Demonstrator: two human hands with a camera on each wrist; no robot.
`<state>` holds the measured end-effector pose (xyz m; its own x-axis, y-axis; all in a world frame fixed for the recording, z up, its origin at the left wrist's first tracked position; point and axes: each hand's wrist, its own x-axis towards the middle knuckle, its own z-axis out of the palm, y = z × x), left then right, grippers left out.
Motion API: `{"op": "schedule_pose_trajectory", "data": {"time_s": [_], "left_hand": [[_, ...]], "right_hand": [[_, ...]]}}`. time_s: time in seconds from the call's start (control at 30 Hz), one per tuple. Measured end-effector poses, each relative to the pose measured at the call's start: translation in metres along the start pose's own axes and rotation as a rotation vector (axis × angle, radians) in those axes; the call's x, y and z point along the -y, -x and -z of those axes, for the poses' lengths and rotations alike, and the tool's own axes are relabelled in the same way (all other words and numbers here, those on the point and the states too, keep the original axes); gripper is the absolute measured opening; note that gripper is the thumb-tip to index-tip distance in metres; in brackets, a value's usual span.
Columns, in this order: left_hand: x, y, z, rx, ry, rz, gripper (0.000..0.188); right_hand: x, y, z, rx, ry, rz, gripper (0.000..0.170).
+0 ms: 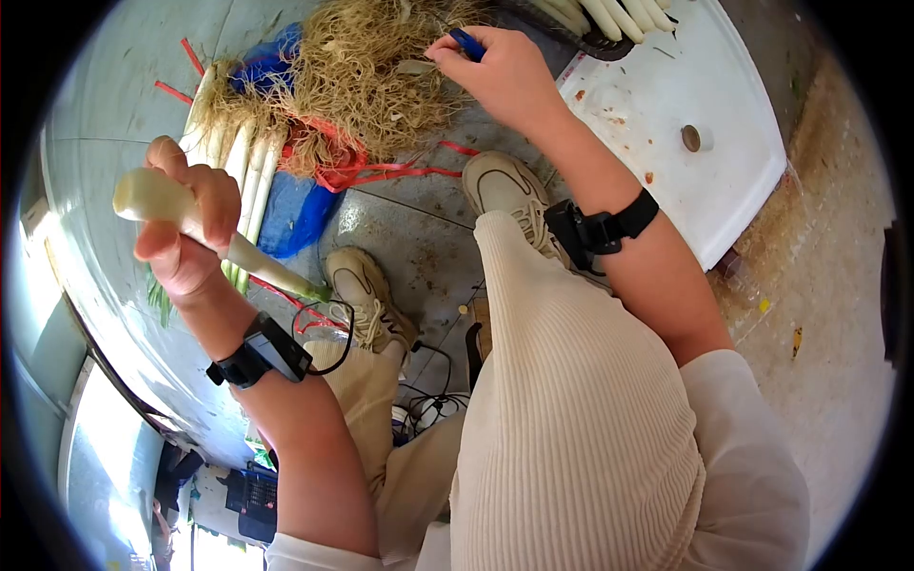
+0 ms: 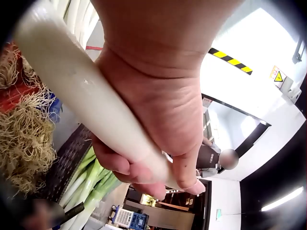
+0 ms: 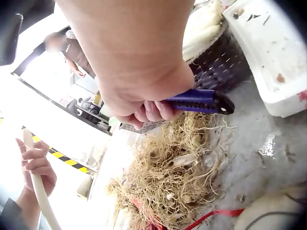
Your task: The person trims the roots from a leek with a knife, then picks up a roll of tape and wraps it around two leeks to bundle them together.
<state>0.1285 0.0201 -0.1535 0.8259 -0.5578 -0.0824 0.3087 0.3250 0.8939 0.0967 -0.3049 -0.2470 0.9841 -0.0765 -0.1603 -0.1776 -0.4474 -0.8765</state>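
A glossy white leek stalk (image 2: 81,86), seemingly already trimmed, fills the grasping left grip (image 2: 158,105), while the right grip (image 1: 509,81) clasps a blue-and-black plastic cutter (image 3: 194,100) and bundled, root-bearing white-and-green leeks (image 1: 255,176) apparently remain.

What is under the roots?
Blue plastic and red plastic show at the edge of the roots, partly overlaid by strands. Whatever lies beneath the middle is covered in all three views.

Can read no words. Can spot a warning triangle (image 2: 278,76) on the wall (image 2: 254,91) and illegible lettering (image 2: 211,157) on an apron (image 2: 205,161).
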Motion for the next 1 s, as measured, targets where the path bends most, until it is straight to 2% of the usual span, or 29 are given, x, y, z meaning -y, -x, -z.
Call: {"op": "schedule_pose_trajectory", "data": {"time_s": [0.07, 0.1, 0.13, 0.2, 0.23, 0.33, 0.4, 0.47, 0.5, 0.53, 0.6, 0.63, 0.73, 0.8, 0.9, 0.93, 1.0], "left_hand": [[-0.002, 0.001, -0.007, -0.159, -0.233, -0.004, 0.076], [-0.004, 0.001, -0.002, -0.123, -0.284, 0.003, 0.078], [-0.003, 0.003, -0.001, -0.124, -0.283, 0.002, 0.078], [-0.002, 0.002, -0.004, -0.224, -0.285, 0.112, 0.081], [-0.001, -0.001, -0.013, -0.195, -0.252, 0.098, 0.071], [-0.001, -0.002, -0.014, -0.190, -0.214, 0.139, 0.070], [0.001, -0.005, -0.014, -0.171, -0.181, 0.159, 0.071], [0.003, -0.008, -0.017, -0.223, -0.221, 0.223, 0.080], [0.005, -0.012, -0.026, -0.173, -0.211, 0.147, 0.071], [0.007, -0.015, -0.033, -0.172, -0.210, 0.148, 0.071], [0.011, -0.020, -0.044, -0.196, -0.465, 0.170, 0.063], [0.014, -0.023, -0.047, -0.175, -0.398, 0.181, 0.055], [0.018, -0.025, -0.057, -0.127, -0.467, 0.227, 0.065], [0.020, -0.026, -0.066, -0.141, -0.487, 0.207, 0.061], [0.018, -0.030, -0.075, -0.134, -0.482, 0.211, 0.041], [0.016, -0.031, -0.080, -0.135, -0.484, 0.211, 0.041], [0.009, -0.032, -0.086, -0.192, -0.645, 0.322, 0.041]], "right_hand": [[-0.001, -0.001, 0.003, 0.047, 0.126, -0.069, 0.036], [-0.003, -0.001, 0.003, 0.048, 0.128, -0.069, 0.036], [-0.005, -0.001, 0.002, 0.046, 0.116, -0.074, 0.037], [-0.008, -0.002, 0.000, 0.046, 0.106, -0.084, 0.037], [-0.008, -0.002, -0.001, 0.045, 0.112, -0.085, 0.038], [-0.005, -0.003, 0.001, 0.057, 0.161, -0.097, 0.038], [-0.004, -0.003, 0.002, 0.072, 0.206, -0.113, 0.037], [-0.004, -0.001, 0.004, 0.084, 0.154, -0.087, 0.034], [-0.006, -0.001, 0.004, 0.083, 0.156, -0.088, 0.034], [-0.012, -0.001, 0.003, 0.059, 0.143, -0.077, 0.034], [-0.019, -0.002, 0.002, 0.034, 0.130, -0.063, 0.037], [-0.022, -0.002, 0.002, 0.077, 0.132, -0.097, 0.041], [-0.023, -0.001, 0.003, 0.141, 0.116, -0.157, 0.047], [-0.025, 0.000, 0.003, 0.164, 0.096, -0.187, 0.047], [-0.030, 0.000, 0.002, 0.190, 0.113, -0.191, 0.049], [-0.029, 0.001, 0.004, 0.214, 0.120, -0.196, 0.050], [-0.029, 0.003, 0.003, 0.240, 0.127, -0.202, 0.051]]}}
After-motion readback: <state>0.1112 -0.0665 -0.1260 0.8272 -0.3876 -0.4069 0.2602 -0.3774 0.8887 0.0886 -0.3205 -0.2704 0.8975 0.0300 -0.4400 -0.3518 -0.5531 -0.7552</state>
